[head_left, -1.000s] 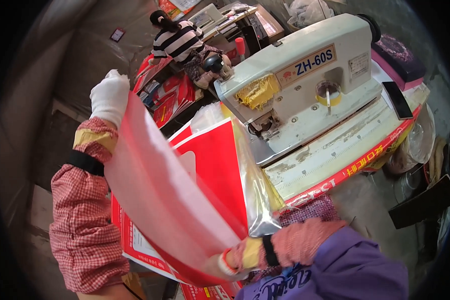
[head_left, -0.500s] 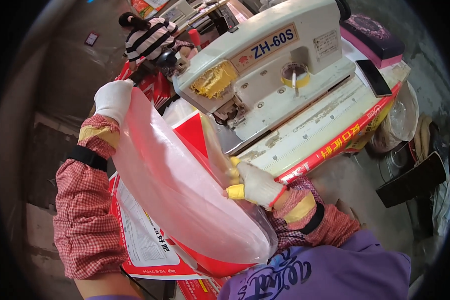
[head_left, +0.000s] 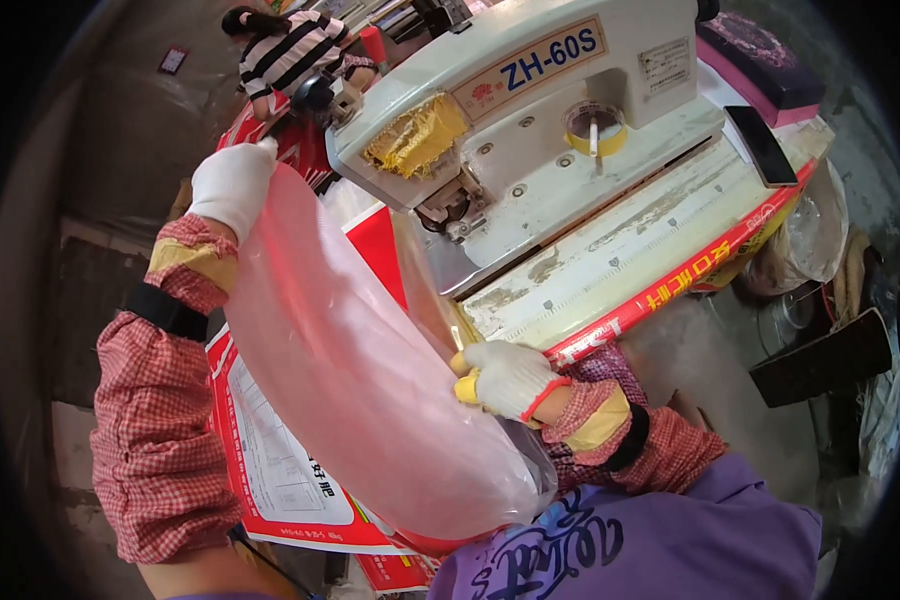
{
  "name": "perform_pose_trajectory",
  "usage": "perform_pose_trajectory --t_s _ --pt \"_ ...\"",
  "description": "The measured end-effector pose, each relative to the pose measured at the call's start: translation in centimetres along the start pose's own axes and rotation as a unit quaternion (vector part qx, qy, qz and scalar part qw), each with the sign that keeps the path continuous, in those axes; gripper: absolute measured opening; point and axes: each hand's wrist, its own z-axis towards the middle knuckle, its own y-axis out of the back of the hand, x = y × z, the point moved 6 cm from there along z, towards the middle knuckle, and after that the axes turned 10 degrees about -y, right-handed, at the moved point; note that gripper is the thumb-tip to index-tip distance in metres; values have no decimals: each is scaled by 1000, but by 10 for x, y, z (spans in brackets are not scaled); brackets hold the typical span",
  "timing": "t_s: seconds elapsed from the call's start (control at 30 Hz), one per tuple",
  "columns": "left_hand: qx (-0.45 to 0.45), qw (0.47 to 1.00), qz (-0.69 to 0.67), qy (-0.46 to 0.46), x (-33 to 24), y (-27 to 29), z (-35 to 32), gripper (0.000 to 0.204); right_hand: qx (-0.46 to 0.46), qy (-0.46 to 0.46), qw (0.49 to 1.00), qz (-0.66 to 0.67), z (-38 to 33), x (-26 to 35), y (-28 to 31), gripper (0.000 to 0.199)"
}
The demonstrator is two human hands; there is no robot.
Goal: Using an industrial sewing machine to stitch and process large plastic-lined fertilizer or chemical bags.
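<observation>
A large red-and-white woven plastic sack (head_left: 355,375), its pale pinkish side toward me, stretches slantwise between my hands. My left hand (head_left: 232,190), in a white glove, is closed on its far upper corner. My right hand (head_left: 510,380), in a white glove with yellow fingertips, pinches the sack's right edge near its lower part. Clear plastic film shows along that edge and at the bottom end. Just beyond the sack stands a grey industrial sewing machine (head_left: 530,150), its needle area (head_left: 452,208) close to the red part of the sack.
A roll of yellow tape (head_left: 610,140) rests on the machine. On the worktable (head_left: 580,275) lie a black phone (head_left: 760,146) and a dark purple box (head_left: 760,65). More printed sacks (head_left: 270,470) are below my left arm. A co-worker (head_left: 295,50) in a striped top sits at far left.
My right hand has moved slightly down, and its fingers are drawn in more on the sack's edge. My left hand keeps its corner, a little lower. The view has shifted slightly.
</observation>
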Motion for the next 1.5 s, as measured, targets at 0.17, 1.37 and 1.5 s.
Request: perform_pose_trajectory --t_s 0.17,1.37,1.5 --pt "54 987 -90 118 47 6 -1 25 -4 121 989 -81 -5 41 -17 29" --pt "-353 853 -326 -203 -168 -131 24 14 -25 -65 997 -38 -104 -79 33 24" --pt "-232 878 -389 -154 -160 -136 -11 12 -25 -75 993 -88 -112 -68 34 23"
